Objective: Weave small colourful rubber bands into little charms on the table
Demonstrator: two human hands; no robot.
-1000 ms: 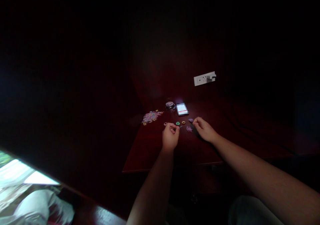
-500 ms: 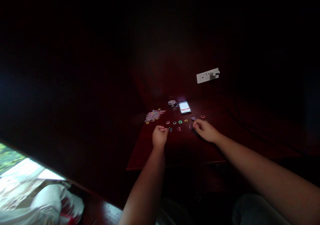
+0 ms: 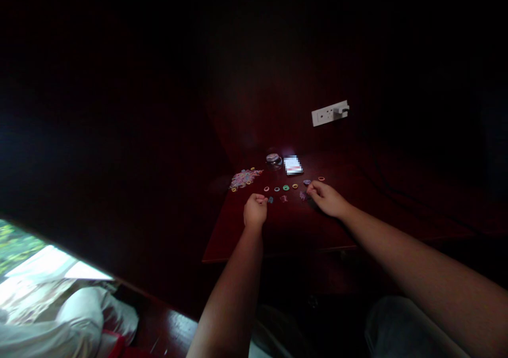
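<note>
My left hand [image 3: 256,209] is closed with its fingers curled together, just left of a small teal clump [image 3: 271,199]. My right hand [image 3: 326,197] is closed in a pinch beside a purple clump [image 3: 302,195] and a purple ring [image 3: 307,182]. Whatever either hand holds is too small or hidden to make out. Between them lie a pink clump [image 3: 284,198] and a row of small rings like hair ties: a pink ring [image 3: 266,189], a green ring [image 3: 286,187] and a yellow ring [image 3: 295,186] among them. An orange ring [image 3: 321,178] lies farther right.
A pile of small coloured bands [image 3: 244,178] covers the table's back left. Behind the row stand a round clear jar [image 3: 273,161] and a phone with a lit screen [image 3: 293,164]. A wall socket [image 3: 330,114] holds a plug. Another person's leg [image 3: 83,315] shows at lower left.
The view has tilted slightly, so the table sits a little higher. Both hands stay in nearly the same places, still closed. The rings and clumps look unmoved.
</note>
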